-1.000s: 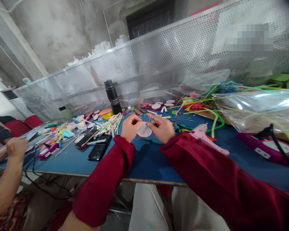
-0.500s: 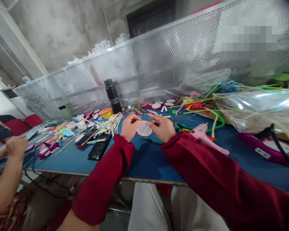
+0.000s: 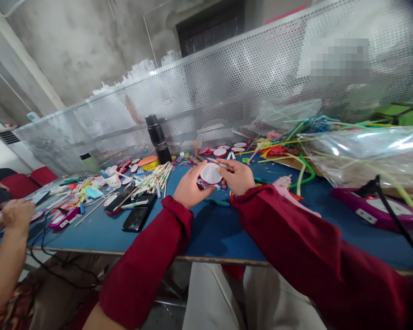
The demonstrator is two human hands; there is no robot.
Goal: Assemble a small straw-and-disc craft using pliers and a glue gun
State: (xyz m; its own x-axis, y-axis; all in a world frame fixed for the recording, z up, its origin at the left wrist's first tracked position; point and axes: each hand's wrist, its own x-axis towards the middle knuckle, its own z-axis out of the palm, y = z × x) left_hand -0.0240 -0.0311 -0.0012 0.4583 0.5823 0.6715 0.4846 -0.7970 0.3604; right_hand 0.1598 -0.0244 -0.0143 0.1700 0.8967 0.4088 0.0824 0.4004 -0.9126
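Note:
Both my hands hold a small round white disc with a red rim (image 3: 210, 173) just above the blue table (image 3: 213, 229). My left hand (image 3: 190, 187) cups the disc's left edge with curled fingers. My right hand (image 3: 237, 176) pinches its right edge, and a thin stick (image 3: 216, 161) pokes out from those fingers toward the left. Both arms wear dark red sleeves. A teal tool (image 3: 216, 201) lies on the table right under my hands.
A black bottle (image 3: 158, 139) stands behind a bundle of sticks (image 3: 154, 178). Two phones (image 3: 136, 217) lie left of my hands. More red-rimmed discs (image 3: 227, 149), coloured tubes (image 3: 289, 151), a plastic bag (image 3: 368, 156), a pink glue gun (image 3: 289, 188) and a purple device (image 3: 375, 211) lie on the right. Another person's hand (image 3: 17, 215) works at far left.
I have lifted the disc and turned its white face toward me. My left hand has shifted from pinching the top edge to cupping the left side. The view has drifted slightly right.

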